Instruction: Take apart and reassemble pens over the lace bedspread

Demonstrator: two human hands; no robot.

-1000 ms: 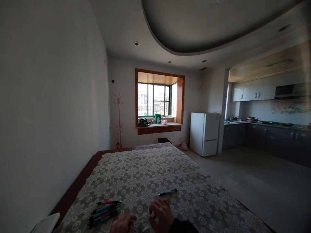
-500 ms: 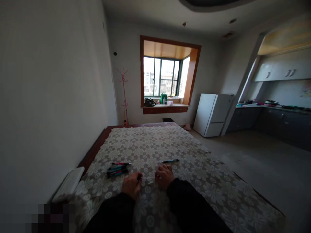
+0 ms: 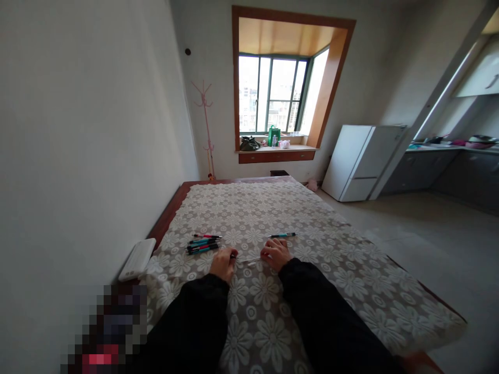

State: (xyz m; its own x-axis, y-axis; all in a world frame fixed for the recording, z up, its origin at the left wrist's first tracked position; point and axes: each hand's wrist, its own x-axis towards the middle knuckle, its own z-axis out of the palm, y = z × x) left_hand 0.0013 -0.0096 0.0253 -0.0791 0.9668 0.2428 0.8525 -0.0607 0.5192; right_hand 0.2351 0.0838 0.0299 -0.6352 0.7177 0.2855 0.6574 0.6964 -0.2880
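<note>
My left hand (image 3: pixel 223 263) is closed near the tablecloth (image 3: pixel 253 311), just right of a small pile of pens (image 3: pixel 202 247). A small dark piece (image 3: pixel 233 255), which looks like the end of a pen, shows between its thumb and fingers. My right hand (image 3: pixel 276 253) rests on the cloth with its fingers curled and pressed together; what they hold, if anything, is hidden. Just beyond its knuckles lies a single teal and black pen (image 3: pixel 283 235). The piled pens are black with teal or red parts, a red one (image 3: pixel 207 236) lying farthest back.
A white box-like device (image 3: pixel 137 258) stands at the table's left edge against the wall. Beyond the table are a pink coat stand (image 3: pixel 206 119), a bay window sill (image 3: pixel 268 150) with bags on it, and a white fridge (image 3: pixel 358 163) to the right.
The head view has tilted down and come closer, so the table and hands sit higher in the picture. Both hands keep nearly the same closed pose, and the pens lie as before.
</note>
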